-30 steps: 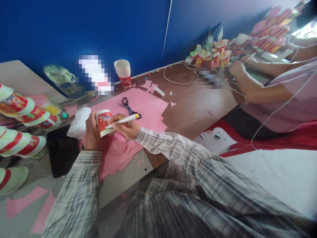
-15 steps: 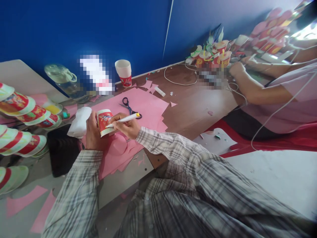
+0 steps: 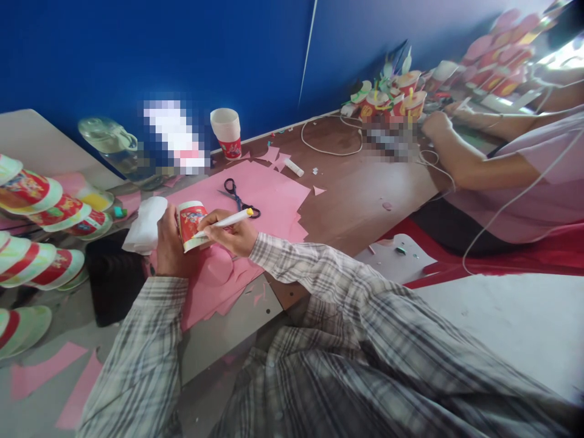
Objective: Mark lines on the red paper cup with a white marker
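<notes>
My left hand [image 3: 172, 249] is wrapped round a red and white paper cup [image 3: 190, 220] with a printed picture, holding it tilted above the pink paper. In my right hand [image 3: 237, 234] is a white marker [image 3: 232, 219] with a yellow end, its tip against the lower part of the cup. Beneath both hands lie stacked sheets of pink paper [image 3: 274, 188]. Dark-handled scissors [image 3: 237, 198] rest on the sheets just beyond my right hand. Beside my left hand is a white crumpled wad [image 3: 148, 222], perhaps tissue.
Stacked cups [image 3: 59, 264] fill the left side by a dark flat object [image 3: 112, 277]. A clear jug [image 3: 109, 143], upright cups [image 3: 227, 134] and a glue stick [image 3: 294, 167] are farther back. Another person's arm [image 3: 483, 164] works at right, near decorated cups [image 3: 413, 103].
The marker's tip has shifted very slightly along the cup's lower side. My left hand keeps its hold, and the rest looks the same apart from a small camera shift.
</notes>
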A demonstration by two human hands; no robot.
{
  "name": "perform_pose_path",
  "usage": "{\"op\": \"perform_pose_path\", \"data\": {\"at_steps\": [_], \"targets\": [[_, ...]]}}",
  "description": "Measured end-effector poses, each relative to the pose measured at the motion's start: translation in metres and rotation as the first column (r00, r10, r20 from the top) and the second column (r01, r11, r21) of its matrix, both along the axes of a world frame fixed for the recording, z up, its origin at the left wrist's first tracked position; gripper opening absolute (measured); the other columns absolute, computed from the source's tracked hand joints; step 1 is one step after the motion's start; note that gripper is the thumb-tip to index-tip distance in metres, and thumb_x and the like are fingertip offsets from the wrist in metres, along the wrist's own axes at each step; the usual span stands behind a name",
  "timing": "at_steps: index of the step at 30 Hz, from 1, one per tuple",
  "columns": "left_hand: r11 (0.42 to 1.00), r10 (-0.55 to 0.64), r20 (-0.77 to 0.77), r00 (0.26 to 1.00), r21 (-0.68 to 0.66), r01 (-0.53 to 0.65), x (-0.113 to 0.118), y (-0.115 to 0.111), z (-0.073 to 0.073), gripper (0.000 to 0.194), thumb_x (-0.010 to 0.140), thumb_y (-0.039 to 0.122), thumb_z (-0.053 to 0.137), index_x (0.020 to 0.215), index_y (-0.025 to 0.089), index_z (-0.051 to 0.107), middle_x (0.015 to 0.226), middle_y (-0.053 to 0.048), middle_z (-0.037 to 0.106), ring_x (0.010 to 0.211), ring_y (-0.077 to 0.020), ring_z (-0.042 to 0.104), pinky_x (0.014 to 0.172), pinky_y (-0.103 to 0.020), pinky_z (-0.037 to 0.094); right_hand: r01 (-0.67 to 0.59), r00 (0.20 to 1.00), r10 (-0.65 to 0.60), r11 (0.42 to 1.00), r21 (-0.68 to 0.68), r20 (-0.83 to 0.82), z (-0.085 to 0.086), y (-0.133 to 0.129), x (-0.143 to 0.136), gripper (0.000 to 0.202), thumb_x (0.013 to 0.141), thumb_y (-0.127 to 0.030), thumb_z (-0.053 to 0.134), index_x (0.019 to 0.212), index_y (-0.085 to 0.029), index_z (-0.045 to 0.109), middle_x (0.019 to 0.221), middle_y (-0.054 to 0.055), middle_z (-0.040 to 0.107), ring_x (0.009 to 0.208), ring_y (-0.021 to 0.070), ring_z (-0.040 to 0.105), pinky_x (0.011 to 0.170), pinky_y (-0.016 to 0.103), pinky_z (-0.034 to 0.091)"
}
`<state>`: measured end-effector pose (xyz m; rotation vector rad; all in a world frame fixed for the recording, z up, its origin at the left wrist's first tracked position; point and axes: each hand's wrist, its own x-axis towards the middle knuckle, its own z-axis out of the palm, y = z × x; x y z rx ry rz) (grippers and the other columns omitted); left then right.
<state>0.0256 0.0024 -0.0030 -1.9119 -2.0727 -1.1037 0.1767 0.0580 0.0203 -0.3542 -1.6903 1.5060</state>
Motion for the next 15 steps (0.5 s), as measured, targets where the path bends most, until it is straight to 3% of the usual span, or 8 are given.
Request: {"op": "perform_pose_path", "data": {"at_steps": [7, 12, 15], "targets": [[1.0, -0.009, -0.024, 1.0, -0.018, 0.008, 0.0018, -0.0016, 0.0023, 0.077, 0.071, 0.042, 0.05, 0.131, 0.007, 0.017, 0.125, -0.024, 0.038, 0.115, -0.033, 0.039, 0.091, -0.053, 0.037, 0.016, 1.0, -0.016, 0.998, -0.055, -0.004, 0.0025, -0.0002, 0.0006, 0.016, 0.075, -0.02, 0.045, 0.079, -0.008, 0.055, 0.07, 0.004, 0.054, 0.065, 0.0083, 0.048, 0.06, 0.022, 0.042], [1.0, -0.021, -0.012, 1.0, -0.013, 0.021, 0.0014, -0.0013, 0.0023, 0.077, 0.069, 0.04, 0.053, 0.133, 0.021, 0.014, 0.126, -0.018, 0.038, 0.118, -0.0309, 0.038, 0.093, -0.054, 0.038, 0.055, 0.998, -0.057, 0.994, -0.095, -0.014, 0.0064, -0.0016, 0.0016, 0.015, 0.074, -0.02, 0.044, 0.076, -0.008, 0.053, 0.065, 0.002, 0.05, 0.061, 0.0074, 0.046, 0.058, 0.021, 0.041], [1.0, -0.018, -0.002, 1.0, -0.008, 0.017, 0.0011, -0.0013, 0.0016, 0.079, 0.068, 0.042, 0.054, 0.134, 0.025, 0.013, 0.127, -0.016, 0.037, 0.118, -0.03, 0.038, 0.094, -0.053, 0.037, 0.077, 0.997, -0.079, 0.991, -0.111, -0.013, 0.0071, -0.0019, 0.0015, 0.015, 0.074, -0.02, 0.044, 0.075, -0.008, 0.053, 0.064, 0.001, 0.049, 0.059, 0.0067, 0.045, 0.058, 0.021, 0.04]]}}
